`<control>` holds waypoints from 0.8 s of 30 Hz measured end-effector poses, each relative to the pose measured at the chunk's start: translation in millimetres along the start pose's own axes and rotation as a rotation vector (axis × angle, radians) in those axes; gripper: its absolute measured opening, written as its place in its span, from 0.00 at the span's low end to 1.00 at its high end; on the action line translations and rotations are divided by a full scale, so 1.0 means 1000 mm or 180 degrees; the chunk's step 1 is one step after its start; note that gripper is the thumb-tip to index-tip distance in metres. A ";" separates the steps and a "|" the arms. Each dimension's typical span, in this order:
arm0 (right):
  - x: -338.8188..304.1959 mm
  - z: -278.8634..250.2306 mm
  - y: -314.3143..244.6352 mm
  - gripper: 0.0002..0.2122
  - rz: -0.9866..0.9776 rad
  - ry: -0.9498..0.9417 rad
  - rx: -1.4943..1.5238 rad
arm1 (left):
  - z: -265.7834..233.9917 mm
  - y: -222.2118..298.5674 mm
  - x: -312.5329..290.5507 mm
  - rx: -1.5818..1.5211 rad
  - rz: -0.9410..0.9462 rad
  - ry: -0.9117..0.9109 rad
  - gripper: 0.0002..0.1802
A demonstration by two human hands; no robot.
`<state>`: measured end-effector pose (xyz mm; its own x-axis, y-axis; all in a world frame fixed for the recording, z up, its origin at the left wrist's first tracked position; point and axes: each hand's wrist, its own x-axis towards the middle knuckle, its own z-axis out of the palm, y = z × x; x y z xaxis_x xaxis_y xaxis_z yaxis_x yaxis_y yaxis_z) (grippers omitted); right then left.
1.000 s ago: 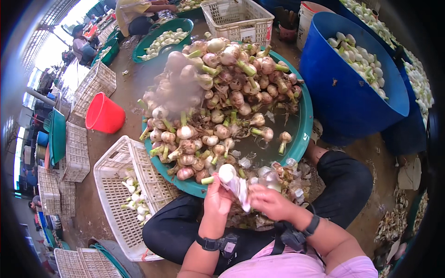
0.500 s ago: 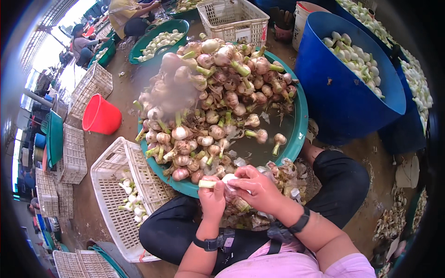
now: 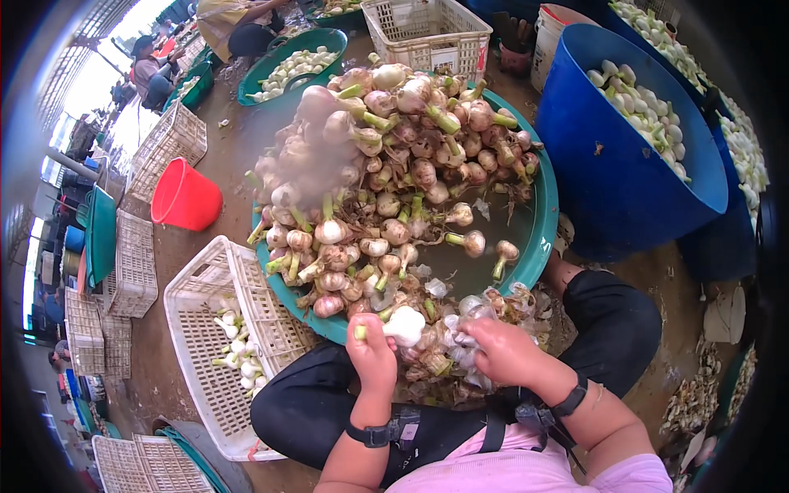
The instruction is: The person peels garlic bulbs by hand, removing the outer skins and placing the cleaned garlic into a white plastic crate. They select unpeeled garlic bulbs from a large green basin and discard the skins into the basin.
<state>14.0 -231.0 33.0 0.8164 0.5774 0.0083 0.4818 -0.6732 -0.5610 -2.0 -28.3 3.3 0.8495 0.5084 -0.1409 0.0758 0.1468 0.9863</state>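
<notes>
pinching a white garlic bulb (image 3: 406,327) by its stem (image 3: 360,332) with left hand (image 3: 374,359) at the green tub's near edge (image 3: 329,327); cannot tell whether gripping anything with right hand (image 3: 500,352). probably light, firm, slick; best held by the stem.

White garlic bulb (image 3: 405,327) in left hand (image 3: 373,360), near green tub (image 3: 544,205)

A dull brown, stained floor (image 3: 230,156) runs back on the left toward glaring white daylight (image 3: 136,20) beside a greyish, lattice-patterned overhead structure (image 3: 70,70).
</notes>
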 end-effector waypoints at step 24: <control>0.040 -0.011 -0.025 0.11 0.1475 0.0489 0.1455 | 0.009 0.013 -0.015 0.2478 0.3022 -0.2177 0.10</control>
<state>38.1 -196.6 56.6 0.9588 0.1804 -0.2193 -0.0856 -0.5527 -0.8290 -8.9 -41.9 18.6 0.8049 -0.3937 0.4441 -0.5880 -0.6306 0.5066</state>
